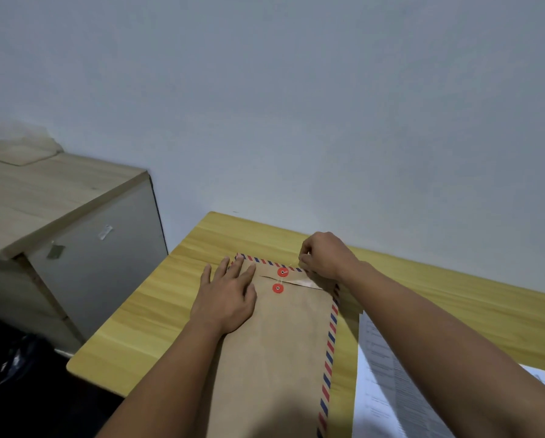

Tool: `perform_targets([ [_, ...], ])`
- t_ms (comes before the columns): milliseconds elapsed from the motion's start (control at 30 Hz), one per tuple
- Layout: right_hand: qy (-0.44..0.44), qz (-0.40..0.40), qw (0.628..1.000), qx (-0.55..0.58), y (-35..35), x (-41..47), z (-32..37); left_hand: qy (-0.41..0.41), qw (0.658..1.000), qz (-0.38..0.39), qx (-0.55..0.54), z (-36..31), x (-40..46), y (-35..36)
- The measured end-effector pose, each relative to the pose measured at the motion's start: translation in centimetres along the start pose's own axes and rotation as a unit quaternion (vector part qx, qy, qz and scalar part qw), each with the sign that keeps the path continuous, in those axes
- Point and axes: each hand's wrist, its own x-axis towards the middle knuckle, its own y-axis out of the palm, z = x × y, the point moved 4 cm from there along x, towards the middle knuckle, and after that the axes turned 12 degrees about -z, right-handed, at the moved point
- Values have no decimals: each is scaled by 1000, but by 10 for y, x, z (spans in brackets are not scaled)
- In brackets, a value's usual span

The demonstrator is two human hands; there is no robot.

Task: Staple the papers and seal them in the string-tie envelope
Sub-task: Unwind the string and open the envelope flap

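A brown string-tie envelope [283, 343] with a red-and-blue striped border lies lengthwise on the yellow wooden table [157, 311]. Two red button discs, one on the flap [282, 272] and one below it [277, 288], sit near its far end, joined by a thin white string. My left hand [228, 295] presses flat on the envelope's upper left, fingers spread. My right hand [324, 256] is at the far right corner, fingertips pinched on the string's free end. Printed white papers [381, 384] lie on the table to the envelope's right, partly under my right forearm.
A pale wooden cabinet [75, 222] with a grey door stands to the left, apart from the table. A black plastic bag [15, 368] sits on the floor at lower left. A plain grey wall runs behind the table's far edge.
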Motion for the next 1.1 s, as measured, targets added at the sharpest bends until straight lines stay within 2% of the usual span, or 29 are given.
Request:
perform_targets([
  [133,13,-45,998,37,7,13,23,0,1000,2,-1,-1,0,0],
  [233,37,-29,984,171,16,8,46,1,1000,4,2,0,1,0],
  [300,66,4,950,304,20,-6,60,3,1000,5,6,0,1,1],
  [333,90,34,921,377,22,-15,65,5,1000,6,6,0,1,2],
  [400,118,117,883,439,23,-35,68,7,1000,6,6,0,1,2],
  [500,125,243,865,422,21,-66,56,2,1000,8,2,0,2,0],
  [567,150,253,858,420,16,-74,38,1,1000,9,2,-1,1,-1],
  [633,130,210,905,346,6,-69,20,2,1000,4,-5,-2,0,-2],
  [700,59,139,965,215,-8,-54,8,3,999,-9,-31,0,-1,-1],
  [733,35,109,980,163,-12,-45,3,3,998,-20,-51,1,-1,-1],
  [867,26,-21,991,127,-25,-18,-2,25,993,-72,-91,5,-1,-2],
  [933,36,-68,996,52,-21,-11,-3,37,994,-72,-79,4,-1,-1],
  [1033,65,-37,996,-40,-10,-16,0,42,997,-49,-43,1,0,-2],
  [1100,2,-16,999,-43,-3,-26,8,46,998,-37,-26,0,0,-2],
])
